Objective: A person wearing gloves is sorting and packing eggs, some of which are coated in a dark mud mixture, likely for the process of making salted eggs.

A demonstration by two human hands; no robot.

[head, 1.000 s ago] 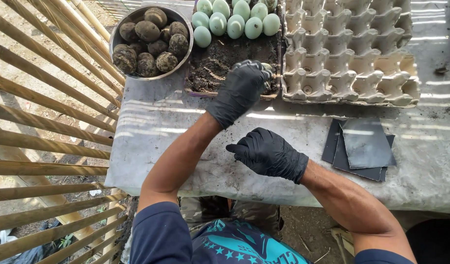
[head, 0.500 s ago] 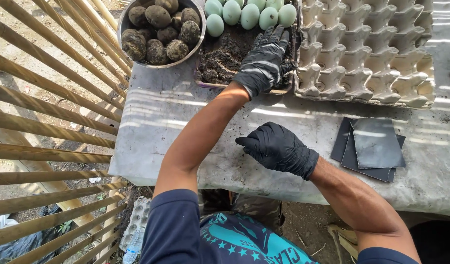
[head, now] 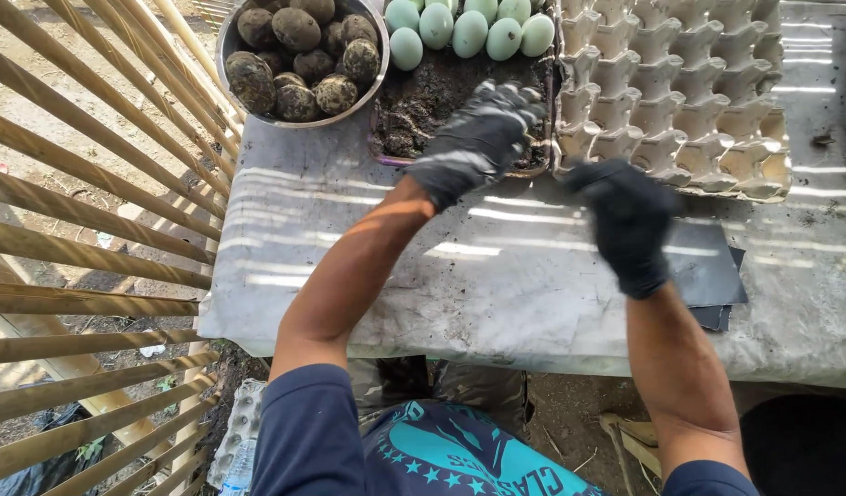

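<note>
My left hand (head: 478, 138), in a black glove, reaches into a shallow tray of dark mud (head: 423, 101). Its fingers curl down into the mud, and I cannot see whether they grip a lump. My right hand (head: 625, 220), also gloved and blurred by motion, hovers just in front of the near-left corner of an empty grey egg carton (head: 680, 101). It holds nothing. Several pale green eggs (head: 469, 32) lie along the tray's far side. A metal bowl (head: 377, 78) at the far left holds several mud-coated eggs (head: 294, 55).
Dark square sheets (head: 708, 276) lie on the grey table cover (head: 496, 285) under my right wrist. A bamboo slat fence (head: 83, 230) runs along the left side. Another egg tray (head: 244, 422) sits on the ground under the table.
My right hand has lifted off the table middle and swung right and forward to the egg carton's corner. My left hand stays in the mud tray, now curled lower into it.
</note>
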